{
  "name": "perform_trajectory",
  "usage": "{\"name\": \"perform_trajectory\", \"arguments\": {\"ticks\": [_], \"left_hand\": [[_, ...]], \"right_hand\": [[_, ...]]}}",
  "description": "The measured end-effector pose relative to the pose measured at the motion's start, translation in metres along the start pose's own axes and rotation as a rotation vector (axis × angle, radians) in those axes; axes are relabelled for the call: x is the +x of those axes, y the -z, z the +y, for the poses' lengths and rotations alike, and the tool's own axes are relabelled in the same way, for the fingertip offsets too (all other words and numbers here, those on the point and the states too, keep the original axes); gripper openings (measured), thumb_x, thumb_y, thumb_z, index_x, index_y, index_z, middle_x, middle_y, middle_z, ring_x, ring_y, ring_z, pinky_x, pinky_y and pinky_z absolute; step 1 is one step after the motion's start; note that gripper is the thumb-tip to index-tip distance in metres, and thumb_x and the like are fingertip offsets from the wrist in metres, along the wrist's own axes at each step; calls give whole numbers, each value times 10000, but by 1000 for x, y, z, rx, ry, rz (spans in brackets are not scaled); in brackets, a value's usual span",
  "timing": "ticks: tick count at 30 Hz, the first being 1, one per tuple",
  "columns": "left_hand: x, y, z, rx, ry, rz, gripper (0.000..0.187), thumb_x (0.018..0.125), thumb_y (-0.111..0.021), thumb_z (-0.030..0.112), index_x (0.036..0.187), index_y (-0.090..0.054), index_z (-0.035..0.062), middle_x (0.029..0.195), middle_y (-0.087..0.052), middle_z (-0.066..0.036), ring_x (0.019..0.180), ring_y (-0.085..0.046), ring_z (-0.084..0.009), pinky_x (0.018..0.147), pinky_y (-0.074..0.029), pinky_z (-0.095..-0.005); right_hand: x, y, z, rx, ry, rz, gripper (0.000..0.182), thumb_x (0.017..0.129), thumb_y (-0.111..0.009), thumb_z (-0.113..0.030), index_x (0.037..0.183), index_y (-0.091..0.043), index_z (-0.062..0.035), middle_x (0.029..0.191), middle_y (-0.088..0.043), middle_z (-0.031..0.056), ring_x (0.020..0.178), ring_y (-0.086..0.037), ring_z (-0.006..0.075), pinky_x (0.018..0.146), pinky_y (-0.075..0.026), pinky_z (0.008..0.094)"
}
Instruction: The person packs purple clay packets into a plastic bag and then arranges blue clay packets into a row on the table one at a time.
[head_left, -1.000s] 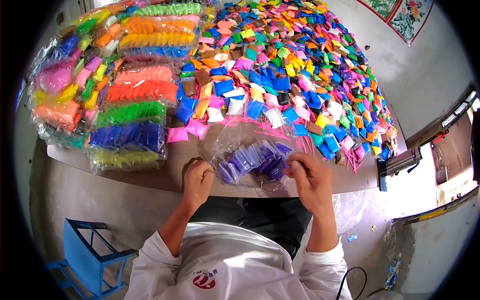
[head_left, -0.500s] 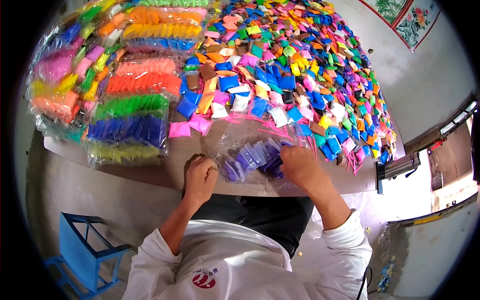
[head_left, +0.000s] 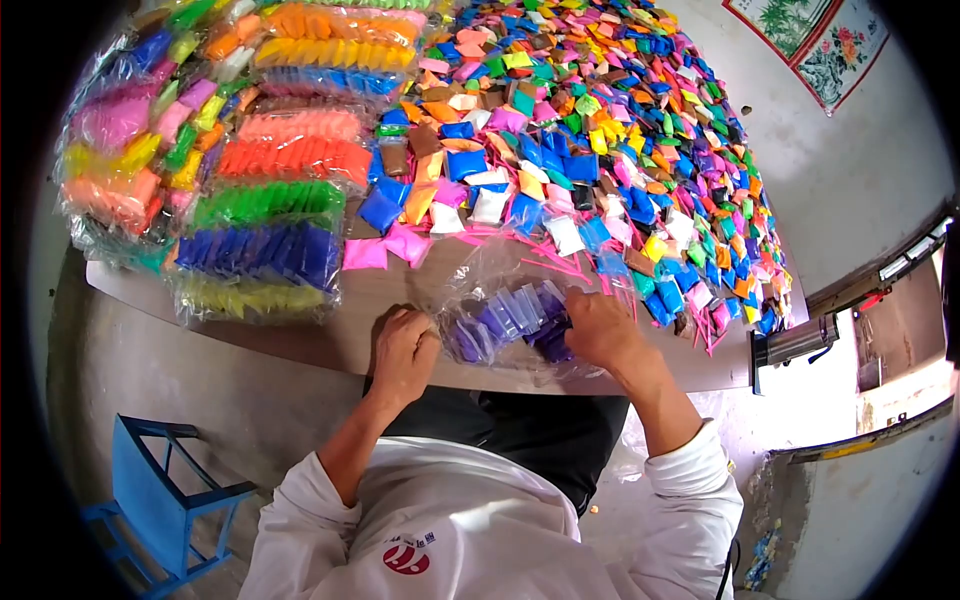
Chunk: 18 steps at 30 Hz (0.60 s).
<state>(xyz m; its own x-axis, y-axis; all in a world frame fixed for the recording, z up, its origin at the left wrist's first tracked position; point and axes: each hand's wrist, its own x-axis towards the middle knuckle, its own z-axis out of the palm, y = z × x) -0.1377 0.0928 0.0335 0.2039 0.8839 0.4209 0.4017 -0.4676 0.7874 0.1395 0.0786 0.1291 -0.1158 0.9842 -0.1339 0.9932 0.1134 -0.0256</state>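
A clear plastic bag (head_left: 468,285) lies at the table's front edge, with a row of purple packets (head_left: 515,312) inside it. At the bag's left side, my left hand (head_left: 406,352) is closed with curled fingers, pinching the bag's edge. My right hand (head_left: 603,332) is closed on the right side of the bag, against the end of the packet row. Its fingertips are partly hidden. Two pink packets (head_left: 366,254) lie on the table beyond my left hand.
A large heap of mixed coloured packets (head_left: 590,150) covers the table's back and right. Filled clear bags of sorted packets (head_left: 262,252) are stacked at left. Pink sticks (head_left: 553,262) lie by the heap. A blue chair (head_left: 155,500) stands on the floor at left.
My right hand has shifted slightly, its fingers lower against the packet row. My left hand stays at the bag's left edge. The whole view has tilted a little.
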Motion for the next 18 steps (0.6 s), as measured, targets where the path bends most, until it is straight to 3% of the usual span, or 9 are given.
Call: {"name": "perform_trajectory", "arguments": {"ticks": [1,5,7,9,12,14,18], "left_hand": [[0,0,-1,-5,8,-5,112,816,-545,62,747,-504,-17,762,-536,-202,788,-530,-401,726,-420,-487],[1,2,5,-6,10,-19,114,816,-544,63,745,-505,-17,756,-536,-202,783,-529,-403,723,-421,-489],[0,0,4,-4,3,-13,116,816,-544,64,744,-505,-18,755,-539,-201,782,-531,-402,723,-422,-489],[0,0,4,-3,-6,-8,117,816,-544,65,743,-506,-18,753,-542,-200,780,-532,-402,723,-423,-488],[2,0,3,10,-12,-1,118,816,-545,67,743,-510,-18,755,-549,-200,778,-535,-400,723,-425,-485],[0,-2,-1,13,-43,7,104,809,-536,65,746,-516,-15,736,-516,-178,737,-514,-364,695,-420,-451],[0,-1,2,-1,-49,10,105,808,-536,68,745,-515,-14,743,-516,-181,737,-513,-364,694,-419,-451]], "right_hand": [[0,2,1,18,10,29,231,778,-604,-54,994,-594,28,901,-690,269,879,-683,435,821,-531,517],[-8,32,2,146,-38,86,210,828,-564,-32,1025,-616,17,928,-681,268,886,-684,420,795,-523,500],[-11,41,10,402,67,240,201,855,-557,-16,1036,-641,6,914,-674,261,872,-674,429,769,-519,485],[-9,39,14,432,80,296,196,860,-575,-5,1037,-657,12,913,-671,265,877,-672,426,756,-519,470],[-2,29,17,269,53,271,191,836,-621,-35,1014,-662,20,926,-676,259,894,-680,410,768,-526,477],[0,22,10,28,-4,23,265,807,-661,-69,1059,-659,14,928,-692,242,906,-686,403,814,-528,486],[1,11,1,-38,-2,-56,403,774,-676,-79,1165,-627,1,1014,-696,238,977,-669,416,898,-517,493]]}}
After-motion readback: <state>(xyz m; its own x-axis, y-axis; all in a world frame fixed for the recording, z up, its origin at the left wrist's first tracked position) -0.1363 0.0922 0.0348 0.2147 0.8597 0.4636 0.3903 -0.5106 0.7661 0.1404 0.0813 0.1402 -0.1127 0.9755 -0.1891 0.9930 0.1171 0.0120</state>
